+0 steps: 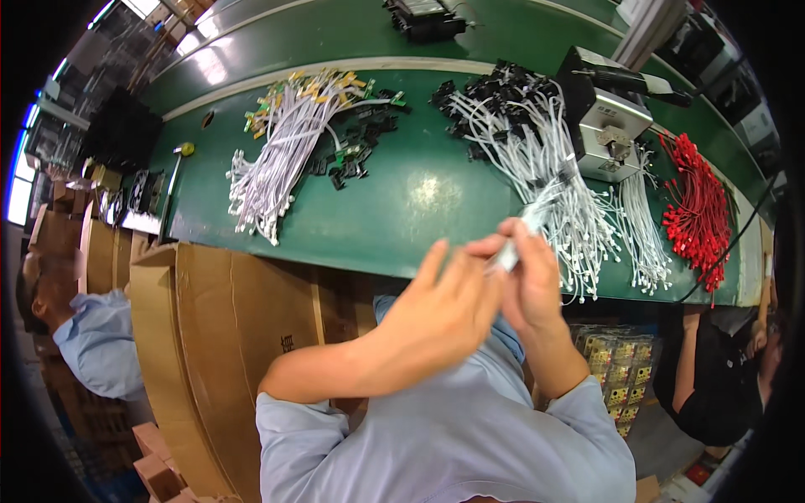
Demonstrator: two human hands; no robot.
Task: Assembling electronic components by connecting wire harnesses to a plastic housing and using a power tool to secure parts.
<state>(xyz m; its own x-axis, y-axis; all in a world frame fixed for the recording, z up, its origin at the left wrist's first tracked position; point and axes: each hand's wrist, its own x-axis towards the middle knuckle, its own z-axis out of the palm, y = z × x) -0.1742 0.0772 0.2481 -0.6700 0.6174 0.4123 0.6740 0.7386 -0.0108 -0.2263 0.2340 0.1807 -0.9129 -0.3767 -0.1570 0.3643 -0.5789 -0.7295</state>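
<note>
In front of my body, both hands meet at the near edge of the green workbench [402,220]. My right hand [534,281] is closed, its thumb and fingers pinching a pale white piece [506,256] that looks like part of a white cable; motion blurs it. My left hand [449,302] is against it, with its fingers smeared and partly hidden, so its grip is unclear. Just beyond the hands lies a large bundle of white cables [537,159] with black connectors [511,88] at the far end and small white plugs at the near end.
Left on the bench lie white cables [285,159] with green and yellow boards, beside loose black parts [356,147]. A silver-and-black machine [610,126] stands right, near red cables [698,210]. Cardboard boxes [226,352] stand below left. Other people [96,344] are at both sides.
</note>
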